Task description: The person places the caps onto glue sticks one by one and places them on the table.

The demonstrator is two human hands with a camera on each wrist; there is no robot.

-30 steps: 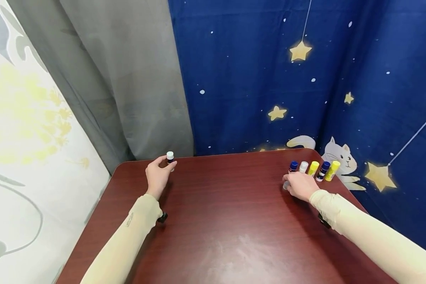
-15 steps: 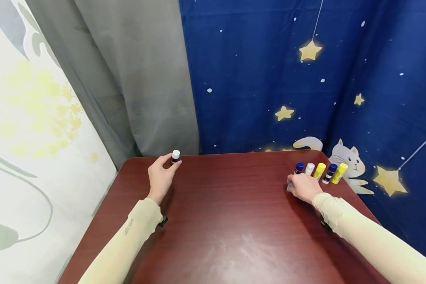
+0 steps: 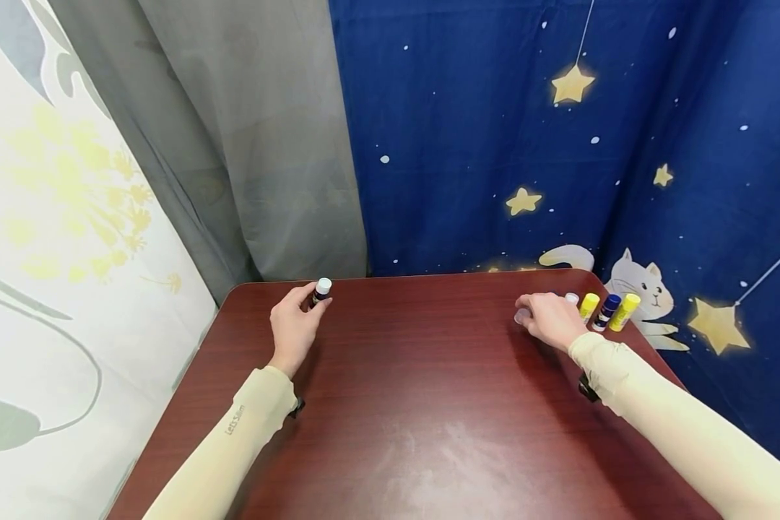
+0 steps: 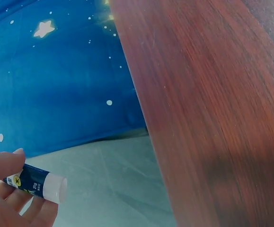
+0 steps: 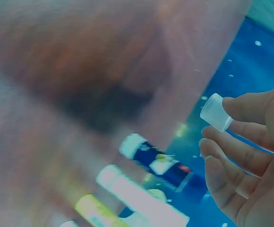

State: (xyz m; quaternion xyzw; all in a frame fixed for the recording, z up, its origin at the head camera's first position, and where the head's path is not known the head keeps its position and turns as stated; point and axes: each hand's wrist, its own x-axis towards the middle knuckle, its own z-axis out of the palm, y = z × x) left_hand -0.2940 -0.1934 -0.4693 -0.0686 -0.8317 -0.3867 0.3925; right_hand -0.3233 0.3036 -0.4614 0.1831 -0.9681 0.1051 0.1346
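My left hand [image 3: 294,332] pinches a navy-labelled glue stick [image 4: 30,180] between thumb and fingers, near the table's far left edge. The stick's white end [image 3: 323,286] points up in the head view, tilted a little to the right. Over the right side of the table, my right hand [image 3: 552,319] pinches a small translucent white cap [image 5: 216,112] between thumb and fingers. Just beyond that hand stands a row of glue sticks. In the right wrist view its near end is a navy glue stick [image 5: 163,165], mostly hidden by the hand in the head view.
The row continues with a white glue stick [image 5: 137,194], a yellow one [image 3: 588,307], a navy one [image 3: 607,312] and another yellow one [image 3: 625,312]. They stand near the far right corner of the reddish-brown table [image 3: 416,375]. Grey and blue curtains [image 3: 455,144] hang behind.
My right hand has risen and shifted slightly left with the cap, now covering the nearest navy glue stick. The left hand stays almost in place, its glue stick tilting slightly. The head view has shifted.
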